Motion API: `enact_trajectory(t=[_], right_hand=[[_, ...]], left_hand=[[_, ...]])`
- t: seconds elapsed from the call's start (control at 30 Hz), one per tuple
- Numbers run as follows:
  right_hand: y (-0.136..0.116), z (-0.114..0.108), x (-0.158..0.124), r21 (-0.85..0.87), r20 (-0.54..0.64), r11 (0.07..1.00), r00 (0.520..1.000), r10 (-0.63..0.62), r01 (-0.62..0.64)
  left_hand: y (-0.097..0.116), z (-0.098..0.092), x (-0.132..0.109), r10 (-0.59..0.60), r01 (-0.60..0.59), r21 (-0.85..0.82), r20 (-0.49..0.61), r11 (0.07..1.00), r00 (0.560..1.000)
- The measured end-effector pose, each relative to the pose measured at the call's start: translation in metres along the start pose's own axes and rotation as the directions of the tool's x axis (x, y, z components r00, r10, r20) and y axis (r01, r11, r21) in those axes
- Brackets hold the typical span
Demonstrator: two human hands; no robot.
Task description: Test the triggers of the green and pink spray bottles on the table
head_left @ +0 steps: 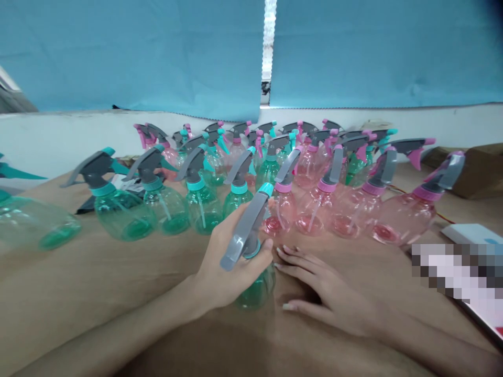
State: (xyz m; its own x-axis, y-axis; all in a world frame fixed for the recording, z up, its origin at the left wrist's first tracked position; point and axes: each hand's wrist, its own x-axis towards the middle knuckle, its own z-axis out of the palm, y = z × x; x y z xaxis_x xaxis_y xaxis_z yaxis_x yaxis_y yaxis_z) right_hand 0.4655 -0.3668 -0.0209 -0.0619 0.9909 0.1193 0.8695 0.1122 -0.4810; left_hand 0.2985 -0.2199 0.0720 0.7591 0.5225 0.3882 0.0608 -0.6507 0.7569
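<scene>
My left hand (pixel 228 267) is wrapped round the neck of a green spray bottle (pixel 255 290), whose grey trigger head with a teal nozzle rises above the fingers. Just to the right, my right hand (pixel 322 285) lies palm down on the brown tabletop (pixel 165 324), fingers stretched out and holding nothing. Its fingertips are close beside the held bottle. Beyond the hands stands a front row of spray bottles: green ones (pixel 202 209) with teal collars on the left, pink ones (pixel 312 212) with pink collars on the right.
More green and pink spray bottles (pixel 271 170) crowd behind the front row. At the right are a brown cardboard box (pixel 477 170), a white box (pixel 473 233) and a pixelated flat item (pixel 456 277). Blue sheeting (pixel 157 57) hangs at the back.
</scene>
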Motion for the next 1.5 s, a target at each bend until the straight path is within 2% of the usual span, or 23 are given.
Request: enact_trajectory(t=[0.2,0.37,0.6,1.5], right_hand=[[-0.0008,-0.0006,0.0001,-0.015,0.015,1.0,1.0,0.003,-0.003],[0.0018,0.0014,-0.0009,0.012,-0.009,1.0,1.0,-0.013,0.013],[-0.0001,0.0001,-0.0003,-0.041,0.03,0.999,1.0,0.006,-0.005],[-0.0024,-0.0016,0.0009,-0.075,0.059,0.997,0.998,0.022,-0.018]], left_hand=[[-0.0012,-0.0005,0.0012,0.001,0.0,-0.027,0.043,1.0,0.999],[-0.0032,-0.0005,0.0012,0.009,-0.008,-0.024,0.04,1.0,0.999],[-0.0025,0.0002,0.0019,0.022,-0.02,-0.046,0.035,0.999,0.999],[-0.0047,0.0016,0.0021,0.034,-0.034,-0.032,0.02,0.999,0.999]])
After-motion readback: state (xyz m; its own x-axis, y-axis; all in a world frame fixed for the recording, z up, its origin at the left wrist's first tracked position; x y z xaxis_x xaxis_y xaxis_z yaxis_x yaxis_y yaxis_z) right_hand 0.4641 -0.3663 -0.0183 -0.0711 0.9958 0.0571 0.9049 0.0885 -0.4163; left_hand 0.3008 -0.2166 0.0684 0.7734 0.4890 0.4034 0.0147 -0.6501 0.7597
